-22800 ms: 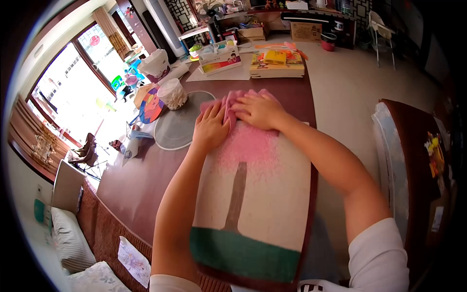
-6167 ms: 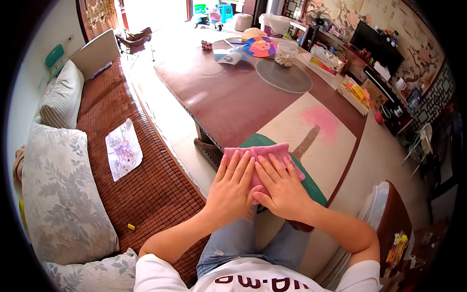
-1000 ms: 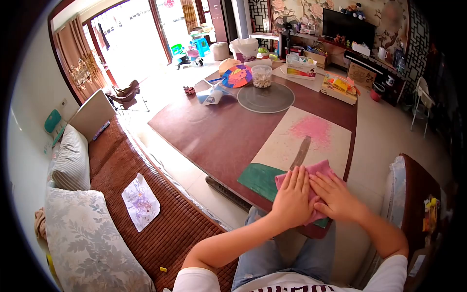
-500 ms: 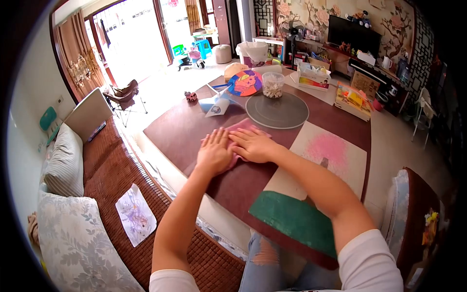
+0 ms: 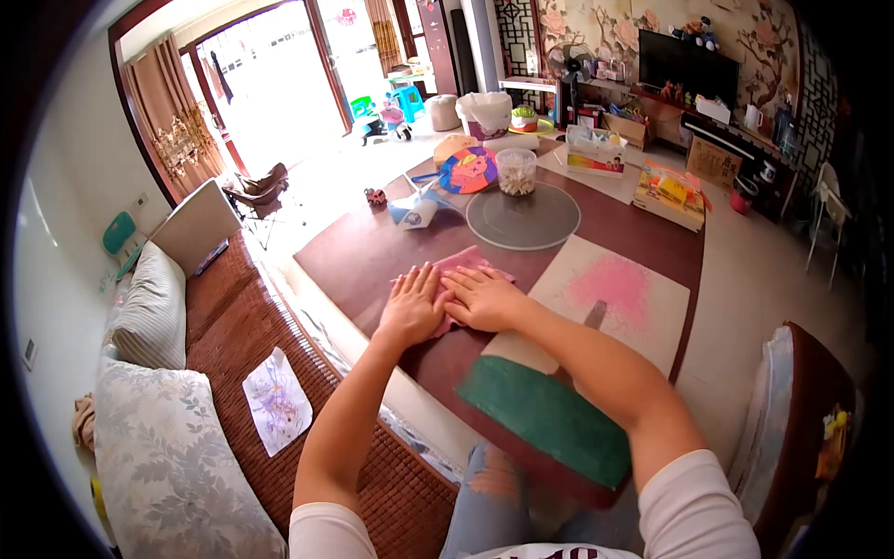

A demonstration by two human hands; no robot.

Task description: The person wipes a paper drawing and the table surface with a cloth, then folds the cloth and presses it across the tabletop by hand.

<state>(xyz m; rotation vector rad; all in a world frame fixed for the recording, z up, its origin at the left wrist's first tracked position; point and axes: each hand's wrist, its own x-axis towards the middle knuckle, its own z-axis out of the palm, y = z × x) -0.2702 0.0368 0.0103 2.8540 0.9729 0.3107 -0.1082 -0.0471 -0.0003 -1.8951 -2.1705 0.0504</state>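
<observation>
A pink cloth (image 5: pixel 463 264) lies on the dark red table top (image 5: pixel 358 247), mostly covered by my hands. My left hand (image 5: pixel 413 303) rests flat on its left part with the fingers stretched out. Beside it, my right hand (image 5: pixel 484 296) also presses flat on the cloth, fingers extended and nearly touching the left hand. To the right is a board painted with a pink tree crown (image 5: pixel 615 287), a grey-brown trunk and green ground (image 5: pixel 545 419). My right forearm passes over this painting.
Beyond my hands are a round grey disc (image 5: pixel 523 228), a tub of small pale pieces (image 5: pixel 516 174), a colourful round picture (image 5: pixel 468 170), a blue-white folded paper piece (image 5: pixel 414 211) and a small toy (image 5: pixel 375 197). Boxes (image 5: pixel 669 196) stand far right; a sofa (image 5: pixel 247 321) runs along the left.
Both hands and the pink cloth have shifted slightly towards me over the table. The hands stay flat and side by side. The whole view has also shifted a little.
</observation>
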